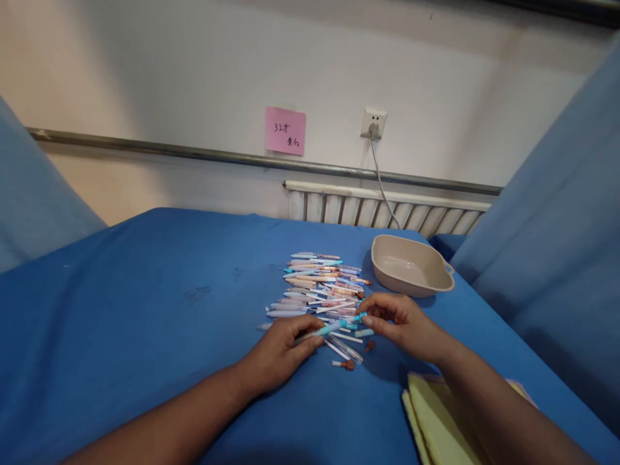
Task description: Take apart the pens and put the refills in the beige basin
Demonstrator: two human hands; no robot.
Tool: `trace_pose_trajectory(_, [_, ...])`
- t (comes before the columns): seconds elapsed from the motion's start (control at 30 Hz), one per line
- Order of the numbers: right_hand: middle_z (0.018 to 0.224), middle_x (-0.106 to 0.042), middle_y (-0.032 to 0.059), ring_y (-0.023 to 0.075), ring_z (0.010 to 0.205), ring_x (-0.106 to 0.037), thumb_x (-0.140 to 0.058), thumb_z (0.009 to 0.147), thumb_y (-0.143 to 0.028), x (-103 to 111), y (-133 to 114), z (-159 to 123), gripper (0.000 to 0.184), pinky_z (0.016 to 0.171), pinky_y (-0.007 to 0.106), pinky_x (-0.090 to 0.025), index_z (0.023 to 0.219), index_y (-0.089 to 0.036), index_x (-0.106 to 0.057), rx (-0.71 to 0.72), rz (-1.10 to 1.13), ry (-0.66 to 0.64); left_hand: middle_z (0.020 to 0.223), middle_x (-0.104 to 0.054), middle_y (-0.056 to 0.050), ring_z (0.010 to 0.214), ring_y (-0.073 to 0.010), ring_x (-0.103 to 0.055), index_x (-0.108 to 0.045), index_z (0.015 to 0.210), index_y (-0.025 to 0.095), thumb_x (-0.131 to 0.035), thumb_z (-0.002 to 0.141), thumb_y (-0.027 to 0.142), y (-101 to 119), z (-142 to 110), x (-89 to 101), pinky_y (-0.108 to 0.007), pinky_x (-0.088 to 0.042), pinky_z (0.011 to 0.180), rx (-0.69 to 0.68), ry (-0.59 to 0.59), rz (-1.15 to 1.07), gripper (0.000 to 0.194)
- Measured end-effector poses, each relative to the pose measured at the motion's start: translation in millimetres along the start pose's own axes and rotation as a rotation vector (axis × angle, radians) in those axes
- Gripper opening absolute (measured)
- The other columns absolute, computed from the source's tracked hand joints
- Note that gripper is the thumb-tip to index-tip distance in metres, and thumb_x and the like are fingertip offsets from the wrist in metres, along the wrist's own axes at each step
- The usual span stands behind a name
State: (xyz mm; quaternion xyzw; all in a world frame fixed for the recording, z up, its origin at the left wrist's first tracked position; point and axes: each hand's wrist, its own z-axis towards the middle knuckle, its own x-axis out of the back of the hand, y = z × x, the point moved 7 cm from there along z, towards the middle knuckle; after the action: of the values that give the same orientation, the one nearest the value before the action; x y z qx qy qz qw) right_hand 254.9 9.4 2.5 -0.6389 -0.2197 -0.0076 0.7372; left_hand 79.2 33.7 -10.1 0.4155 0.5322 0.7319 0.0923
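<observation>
A pale blue and turquoise pen (333, 327) is held slantwise above the front of the pile. My left hand (283, 345) grips its left end between thumb and fingers. At the turquoise right end, my right hand (402, 323) has thumb and fingers pinched together; whether that end is a separate part cannot be made out. Beneath and behind both hands lies a spread of several pens (314, 278) in pastel colours, mixed with thin white sticks (336, 349). Close by are a small brown piece with a white stem (347, 365) and another brown piece (371, 346).
A beige plastic basin (411, 284) stands to the right of the pens on the blue-covered table (145, 323). Folded yellow cloth (443, 420) lies under my right forearm. Behind are a radiator (382, 208), a metal rail (194, 149) and a plugged-in socket (373, 123). Blue curtains (557, 194) flank the table.
</observation>
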Motion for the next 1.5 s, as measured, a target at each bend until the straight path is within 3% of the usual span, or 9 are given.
trace_pose_trajectory(0.37, [0.081,-0.058,0.0015,0.0102,0.06,-0.058,-0.056,0.087,-0.025,2,-21,-3,0.011,0.06,0.023,-0.052,0.093,-0.019,-0.064,0.161,-0.294,0.023,0.088,-0.066,-0.002,0.082,-0.0184,-0.057,-0.066,0.097,0.018,-0.05,0.089,0.03,-1,-1,0.8,-0.024,-0.042,0.074,-0.009,0.007,0.037,0.022])
trace_pose_trajectory(0.67, [0.084,-0.057,0.0032,0.0118,0.064,-0.057,-0.055,0.088,-0.028,-8,-18,-1,0.015,0.054,0.022,-0.053,0.095,-0.02,-0.065,0.165,-0.232,0.014,0.082,-0.066,-0.001,0.075,-0.0165,-0.056,-0.068,0.091,0.019,-0.05,0.089,0.029,4,-2,1.4,-0.023,-0.041,0.071,-0.029,-0.018,0.004,0.021])
trace_pose_trajectory(1.0, [0.068,-0.058,-0.0014,0.0119,0.056,-0.058,-0.06,0.084,-0.036,-9,3,5,0.02,0.053,0.025,-0.053,0.09,-0.018,-0.065,0.033,0.001,0.017,0.068,-0.059,0.002,0.052,-0.0093,-0.046,-0.064,0.09,0.017,-0.05,0.088,0.04,-16,-4,-13.5,-0.017,-0.034,0.048,0.192,-0.112,-0.189,0.027])
trace_pose_trajectory(1.17, [0.077,-0.058,0.0,0.011,0.059,-0.058,-0.058,0.085,-0.035,-8,-5,3,0.019,0.054,0.024,-0.054,0.094,-0.019,-0.064,0.093,-0.04,0.009,0.063,-0.056,0.002,0.045,-0.0067,-0.041,-0.06,0.081,0.014,-0.054,0.085,0.043,-22,-4,-20.6,-0.017,-0.03,0.043,0.228,-0.181,-0.388,0.03])
trace_pose_trajectory(1.3, [0.084,-0.057,0.0019,0.011,0.063,-0.057,-0.057,0.087,-0.033,-8,-12,1,0.017,0.055,0.023,-0.054,0.096,-0.02,-0.065,0.147,-0.115,0.017,0.062,-0.054,0.002,0.042,-0.0055,-0.038,-0.061,0.085,0.013,-0.053,0.085,0.046,-24,-8,-27.1,-0.018,-0.025,0.039,0.285,-0.259,-0.508,0.033])
trace_pose_trajectory(1.5, [0.079,-0.058,0.0011,0.0104,0.057,-0.056,-0.056,0.087,-0.034,-9,-9,1,0.018,0.054,0.024,-0.055,0.094,-0.019,-0.064,0.112,-0.109,0.005,0.062,-0.057,0.003,0.043,-0.0055,-0.041,-0.059,0.078,0.014,-0.058,0.082,0.045,-19,-6,-25.2,-0.017,-0.03,0.041,0.26,-0.205,-0.463,0.031])
